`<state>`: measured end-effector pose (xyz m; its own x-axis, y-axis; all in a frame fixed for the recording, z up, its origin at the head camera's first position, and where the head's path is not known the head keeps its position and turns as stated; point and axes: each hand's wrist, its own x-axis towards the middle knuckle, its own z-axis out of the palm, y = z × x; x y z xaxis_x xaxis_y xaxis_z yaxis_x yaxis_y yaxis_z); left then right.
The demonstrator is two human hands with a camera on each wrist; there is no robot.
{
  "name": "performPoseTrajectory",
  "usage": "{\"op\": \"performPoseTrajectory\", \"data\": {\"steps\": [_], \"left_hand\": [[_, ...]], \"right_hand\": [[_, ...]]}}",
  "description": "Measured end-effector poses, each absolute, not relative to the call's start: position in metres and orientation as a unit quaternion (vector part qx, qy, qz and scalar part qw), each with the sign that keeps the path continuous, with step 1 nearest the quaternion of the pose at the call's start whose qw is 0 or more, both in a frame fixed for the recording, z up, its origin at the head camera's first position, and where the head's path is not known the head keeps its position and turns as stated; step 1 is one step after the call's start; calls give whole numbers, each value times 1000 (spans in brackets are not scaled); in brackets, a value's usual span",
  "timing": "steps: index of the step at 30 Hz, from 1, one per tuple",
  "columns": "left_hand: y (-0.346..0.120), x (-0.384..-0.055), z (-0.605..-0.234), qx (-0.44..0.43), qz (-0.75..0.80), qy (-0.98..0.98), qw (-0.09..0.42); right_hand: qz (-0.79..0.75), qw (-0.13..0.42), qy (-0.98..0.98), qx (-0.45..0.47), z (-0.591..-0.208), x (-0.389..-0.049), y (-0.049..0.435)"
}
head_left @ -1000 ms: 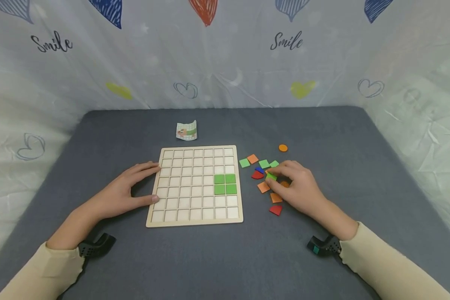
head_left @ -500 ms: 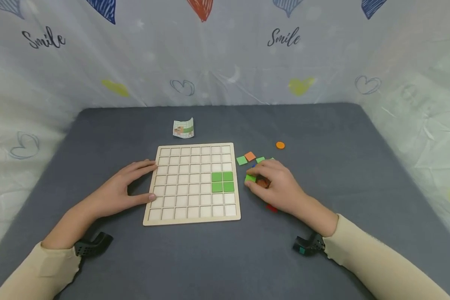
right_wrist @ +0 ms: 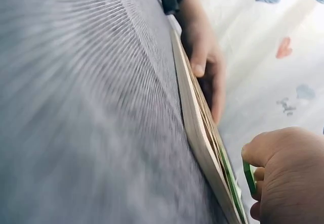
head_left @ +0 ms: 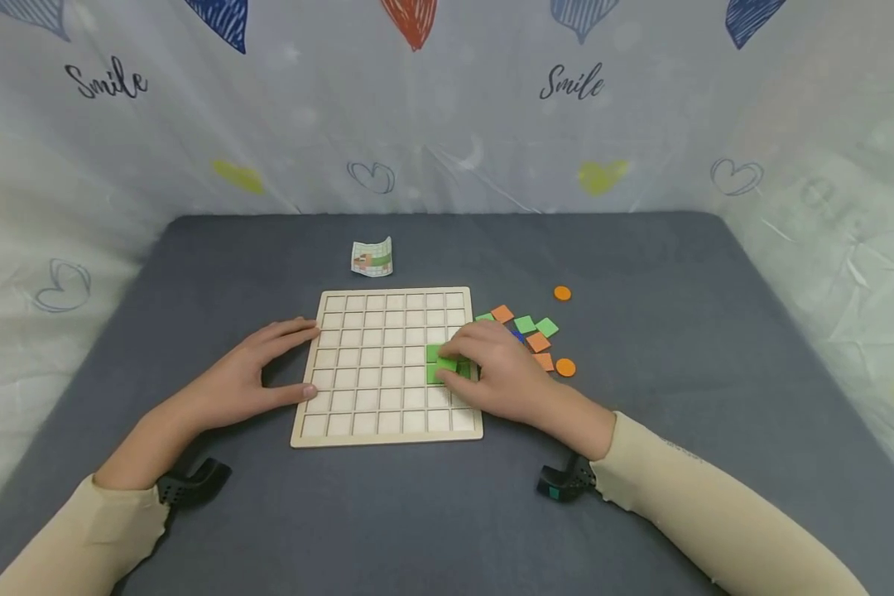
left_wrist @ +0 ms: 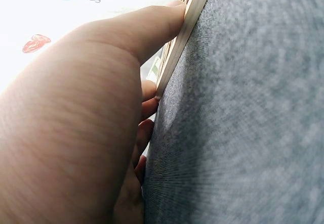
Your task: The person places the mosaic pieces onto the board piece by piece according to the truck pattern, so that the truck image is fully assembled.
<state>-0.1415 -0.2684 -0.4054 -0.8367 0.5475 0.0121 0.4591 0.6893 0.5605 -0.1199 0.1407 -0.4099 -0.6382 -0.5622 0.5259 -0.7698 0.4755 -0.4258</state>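
A pale wooden grid board (head_left: pixel 365 401) lies on the table. My left hand (head_left: pixel 231 381) rests at the board's left edge, thumb on the frame and fingers extended along the side. Over the right part of the board, my right hand (head_left: pixel 502 372) pinches a green square tile (right_wrist: pixel 249 177) between thumb and fingers. In the right wrist view that tile is tilted and held above the board's surface. Beneath it, green tiles (head_left: pixel 433 377) sit in the grid cells, partly covered by the hand.
Right of the board lie loose pieces: green squares (head_left: pixel 547 328), orange squares (head_left: pixel 502 314), orange discs (head_left: pixel 565 367) and a partly hidden blue piece (head_left: pixel 517 335). A small printed picture card (head_left: pixel 372 258) lies behind the board. A patterned curtain (head_left: pixel 447 108) hangs behind the table.
My right hand has carried the green tile leftward from the loose pieces to over the board, uncovering an orange disc and orange squares. My left hand stays at the board's edge.
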Motion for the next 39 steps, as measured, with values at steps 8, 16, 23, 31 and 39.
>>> {"op": "performPoseTrajectory", "data": {"steps": [8,16,23,31,39], "left_hand": [[-270,-144,-406,279,274,917,86],[-271,-143,-405,276,274,917,87],[-271,-142,-405,274,277,917,85],[-269,-140,-402,269,280,918,85],[-266,-140,-399,267,273,920,88]], "right_hand": [[299,124,-852,411,-408,-125,117],[279,117,-856,419,-409,-129,105],[269,127,-850,435,-409,-130,100],[262,135,-844,447,-410,-131,100],[275,130,-835,458,-413,-131,106]]}}
